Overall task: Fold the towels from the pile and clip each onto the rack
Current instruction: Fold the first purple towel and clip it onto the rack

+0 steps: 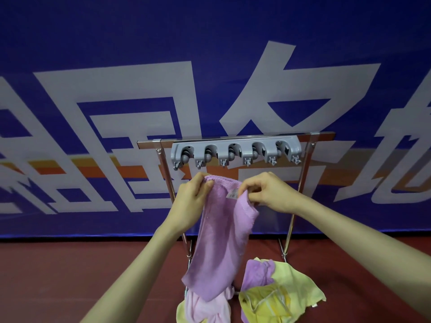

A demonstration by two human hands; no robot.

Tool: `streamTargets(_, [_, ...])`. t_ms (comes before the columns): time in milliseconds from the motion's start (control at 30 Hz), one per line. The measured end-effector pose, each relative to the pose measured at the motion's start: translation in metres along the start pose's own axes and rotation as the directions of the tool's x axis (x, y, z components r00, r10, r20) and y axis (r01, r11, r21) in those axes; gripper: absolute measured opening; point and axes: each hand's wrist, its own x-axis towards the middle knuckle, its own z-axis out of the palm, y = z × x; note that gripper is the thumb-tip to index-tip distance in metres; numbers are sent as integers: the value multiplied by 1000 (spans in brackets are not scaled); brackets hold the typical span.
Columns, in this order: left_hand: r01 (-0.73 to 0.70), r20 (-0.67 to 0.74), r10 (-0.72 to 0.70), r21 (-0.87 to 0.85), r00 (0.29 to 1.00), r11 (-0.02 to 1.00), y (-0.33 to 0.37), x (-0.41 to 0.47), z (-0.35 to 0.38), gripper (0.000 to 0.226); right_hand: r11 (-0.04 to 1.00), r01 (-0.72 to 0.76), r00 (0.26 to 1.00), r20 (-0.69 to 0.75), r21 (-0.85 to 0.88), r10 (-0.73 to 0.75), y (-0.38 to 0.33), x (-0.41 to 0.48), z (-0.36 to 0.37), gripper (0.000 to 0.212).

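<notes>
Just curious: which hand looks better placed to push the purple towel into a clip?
Probably the left hand: it pinches the highest corner of the purple towel, just below the grey clips, while the right hand grips a lower edge.

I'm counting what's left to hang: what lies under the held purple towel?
Below its hanging end, a pink towel and part of a yellow towel show on the floor. The held purple towel covers their upper parts and anything else there.

Both hands — left hand [192,197] and right hand [268,193] — are pinching a purple towel [221,241] just below the grey clip rack [235,151], above the floor pile [275,292].
</notes>
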Motion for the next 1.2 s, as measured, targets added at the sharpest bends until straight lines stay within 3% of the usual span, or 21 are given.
streamTargets(133, [-2,-12,2,2,1000,1000,1,-3,-2,27,996,82,994,-64,-40,-85,0,6,3,17])
streamTargets(300, [-19,16,19,-4,1000,1000,5,-8,1,25,984,121,987,-121,128,-106,-12,9,11,5])
streamTargets(500, [-40,52,43,-66,998,997,5,-12,4,17,966,93,962,-271,240,-26,-11,12,18,26])
streamTargets(800, [-19,85,33,-157,996,987,11,-15,12,20,963,110,941,-338,247,-21,-14,7,15,28])
streamTargets(967, [-50,50,60,-185,997,981,13,-14,13,10,947,111,945,-328,302,-6,-15,2,13,24])
streamTargets(1067, [-70,9,72,-155,997,985,15,-9,11,19,927,51,961,-269,371,55,-15,1,11,26])
streamTargets(1200, [-146,-19,146,-45,989,988,31,-2,10,22,798,-74,979,-109,598,173,-7,-3,7,26])
